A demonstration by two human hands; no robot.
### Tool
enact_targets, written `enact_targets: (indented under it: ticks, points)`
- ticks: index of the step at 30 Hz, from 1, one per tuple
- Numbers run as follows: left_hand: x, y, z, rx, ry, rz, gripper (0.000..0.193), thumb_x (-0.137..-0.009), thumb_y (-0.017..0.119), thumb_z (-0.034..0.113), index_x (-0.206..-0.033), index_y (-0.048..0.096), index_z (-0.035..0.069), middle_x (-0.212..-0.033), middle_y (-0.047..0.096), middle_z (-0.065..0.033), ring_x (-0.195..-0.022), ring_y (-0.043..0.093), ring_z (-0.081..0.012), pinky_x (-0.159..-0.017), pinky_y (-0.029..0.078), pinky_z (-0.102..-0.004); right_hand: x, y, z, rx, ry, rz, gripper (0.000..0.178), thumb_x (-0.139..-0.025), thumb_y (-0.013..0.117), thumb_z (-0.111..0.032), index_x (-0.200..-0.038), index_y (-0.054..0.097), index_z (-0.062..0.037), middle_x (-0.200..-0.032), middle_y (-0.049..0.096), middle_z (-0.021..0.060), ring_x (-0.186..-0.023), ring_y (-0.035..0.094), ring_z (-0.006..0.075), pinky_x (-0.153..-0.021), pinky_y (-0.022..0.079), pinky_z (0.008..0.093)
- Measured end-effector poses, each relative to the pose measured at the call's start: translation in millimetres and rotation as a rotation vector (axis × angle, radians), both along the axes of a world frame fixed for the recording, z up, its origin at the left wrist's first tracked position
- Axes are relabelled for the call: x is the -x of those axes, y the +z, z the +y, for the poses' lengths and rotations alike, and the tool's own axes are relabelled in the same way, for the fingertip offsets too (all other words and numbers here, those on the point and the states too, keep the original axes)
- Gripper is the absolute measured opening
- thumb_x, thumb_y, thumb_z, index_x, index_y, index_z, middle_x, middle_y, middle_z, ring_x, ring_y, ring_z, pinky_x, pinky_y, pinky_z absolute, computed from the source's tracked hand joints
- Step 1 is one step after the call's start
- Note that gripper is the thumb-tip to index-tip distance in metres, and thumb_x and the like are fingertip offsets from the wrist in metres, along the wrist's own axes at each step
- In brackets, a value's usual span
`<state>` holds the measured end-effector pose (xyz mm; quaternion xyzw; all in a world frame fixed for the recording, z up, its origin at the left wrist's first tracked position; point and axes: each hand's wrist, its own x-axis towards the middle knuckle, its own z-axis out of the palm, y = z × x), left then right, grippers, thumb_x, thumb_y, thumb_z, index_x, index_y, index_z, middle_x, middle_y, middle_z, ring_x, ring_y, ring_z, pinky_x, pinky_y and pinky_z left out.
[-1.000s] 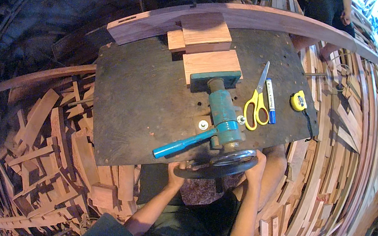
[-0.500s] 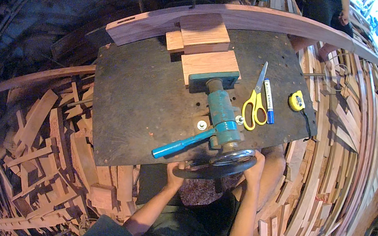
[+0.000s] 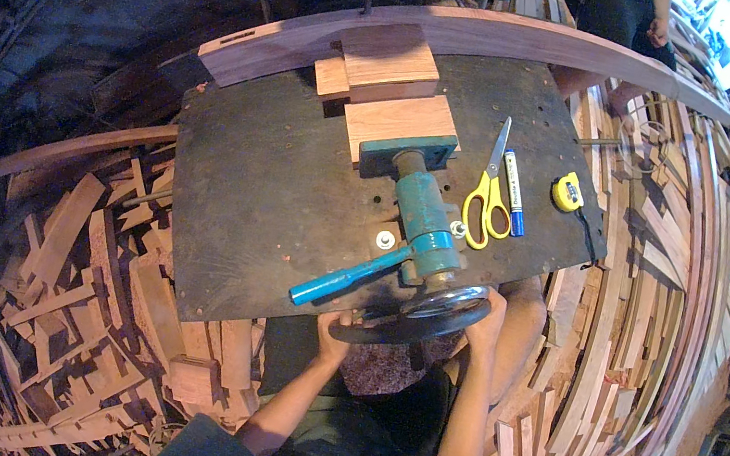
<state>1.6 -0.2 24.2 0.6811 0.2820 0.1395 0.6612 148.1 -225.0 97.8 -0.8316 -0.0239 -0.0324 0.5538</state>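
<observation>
A black handwheel (image 3: 386, 328) sits at the near end of a teal screw clamp (image 3: 424, 214) bolted to the dark table. My left hand (image 3: 333, 335) grips the wheel's left rim, and my right hand (image 3: 487, 320) is wrapped round its right side. From the clamp body a blue lever (image 3: 347, 276) slants down to the left. The clamp's flat jaw (image 3: 408, 153) stands against a wooden block (image 3: 399, 120). Behind that lie a larger block (image 3: 389, 61) and a small wood piece (image 3: 332, 78), next to a long wooden beam (image 3: 271, 39).
On the dark tabletop (image 3: 256, 180) lie yellow-handled scissors (image 3: 488, 196), a marker (image 3: 514, 194) and a yellow tape measure (image 3: 567, 193). Wood offcuts (image 3: 74, 274) heap up at left, and long strips (image 3: 635, 305) cover the right. Another person (image 3: 622, 15) stands at the far right.
The whole view has shifted slightly, moving the table a little left in the picture. Both hands keep their hold on the handwheel, and the blocks stay in place.
</observation>
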Motion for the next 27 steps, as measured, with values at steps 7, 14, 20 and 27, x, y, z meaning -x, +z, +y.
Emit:
enact_targets:
  ticks: [7,14,20,27]
  points:
    - [-1.2,-11.9,2.0,-0.030,-0.016,-0.050,0.036,-0.088,0.055,0.025,-0.075,0.067,-0.007,-0.067,0.066,-0.0073,-0.062,0.062,-0.0151,-0.059,0.049,-0.0300,0.5,-1.8,1.0,0.001,-0.036,0.026,0.015,-0.074,0.057,-0.001,-0.060,0.050,-0.0002,-0.052,0.044,0.0010,-0.054,0.043,0.0090,-0.051,0.036,0.0278]
    - [-9.4,0.6,-9.0,-0.062,0.014,0.042,0.036,-0.088,0.047,0.024,-0.064,0.059,-0.001,-0.062,0.061,-0.0062,-0.057,0.057,-0.0160,-0.055,0.044,-0.0328,-1.0,27.2,0.6,0.093,0.045,-0.011,0.016,-0.073,0.057,0.000,-0.058,0.052,0.0004,-0.050,0.043,0.0025,-0.051,0.043,0.0091,-0.048,0.033,0.0285]
    - [8.9,-89.5,-8.4,-0.168,0.034,-0.077,0.028,-0.086,0.053,0.020,-0.064,0.054,0.003,-0.059,0.056,-0.0069,-0.056,0.055,-0.0181,-0.058,0.045,-0.0378,-0.4,59.4,18.3,0.130,-0.054,-0.111,0.024,-0.074,0.059,-0.001,-0.054,0.046,0.0012,-0.048,0.044,0.0067,-0.047,0.044,0.0140,-0.046,0.033,0.0324]
    - [-2.0,-48.8,-10.8,-0.759,-0.078,-0.174,0.021,-0.077,0.068,0.017,-0.077,0.052,0.004,-0.064,0.058,-0.0128,-0.061,0.057,-0.0314,-0.059,0.043,-0.0437,-1.4,45.7,6.0,0.132,0.021,-0.054,0.022,-0.073,0.061,-0.001,-0.056,0.046,0.0025,-0.052,0.045,0.0135,-0.048,0.046,0.0197,-0.048,0.035,0.0348]
